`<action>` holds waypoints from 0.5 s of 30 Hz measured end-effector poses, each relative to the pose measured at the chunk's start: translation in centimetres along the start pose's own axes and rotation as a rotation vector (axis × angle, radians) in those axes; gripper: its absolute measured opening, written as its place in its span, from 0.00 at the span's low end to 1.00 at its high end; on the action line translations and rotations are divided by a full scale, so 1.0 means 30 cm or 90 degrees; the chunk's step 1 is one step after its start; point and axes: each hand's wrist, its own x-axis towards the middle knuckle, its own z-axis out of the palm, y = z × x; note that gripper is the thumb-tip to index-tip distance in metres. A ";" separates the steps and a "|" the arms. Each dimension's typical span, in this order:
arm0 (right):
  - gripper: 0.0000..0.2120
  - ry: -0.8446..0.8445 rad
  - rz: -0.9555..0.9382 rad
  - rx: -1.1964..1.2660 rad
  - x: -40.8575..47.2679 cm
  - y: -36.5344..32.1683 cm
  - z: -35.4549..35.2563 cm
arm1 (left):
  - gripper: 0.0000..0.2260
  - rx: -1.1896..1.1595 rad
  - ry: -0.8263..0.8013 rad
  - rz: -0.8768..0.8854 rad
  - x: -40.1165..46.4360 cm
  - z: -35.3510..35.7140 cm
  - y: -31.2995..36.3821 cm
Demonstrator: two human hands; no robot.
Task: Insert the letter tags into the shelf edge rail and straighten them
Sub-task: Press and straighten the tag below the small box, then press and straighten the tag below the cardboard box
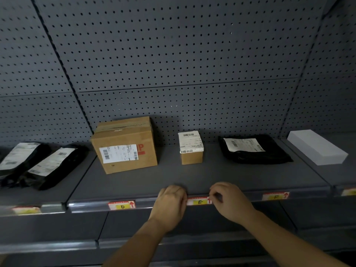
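Grey shelf (192, 176): lg carton (125, 145), sm box (191, 149), black bags (254, 149), white box (317, 149).

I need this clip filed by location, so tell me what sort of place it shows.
Probably a parcel storeroom or pickup point: labelled parcels such as a cardboard box sit on a grey shelf with a pegboard back and lettered tags like E.

Grey shelving, brown cartons, black bags

The pegboard (173, 54) is dark grey, dotted with black holes; the large box (125, 145) is brown with red print; tags D (121, 205) and E (199, 201) look white with yellow patches and red arrows.
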 end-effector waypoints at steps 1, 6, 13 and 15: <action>0.04 0.001 0.009 0.010 0.009 -0.019 -0.004 | 0.05 0.003 0.006 0.007 -0.008 -0.018 -0.012; 0.00 0.042 -0.005 0.037 0.068 -0.185 0.054 | 0.03 0.016 0.035 -0.010 -0.094 -0.112 -0.153; 0.03 0.048 -0.060 0.035 0.163 -0.540 0.256 | 0.07 0.050 0.078 -0.067 -0.290 -0.276 -0.517; 0.04 0.050 -0.057 0.022 0.182 -0.613 0.311 | 0.07 0.057 0.092 -0.069 -0.334 -0.309 -0.612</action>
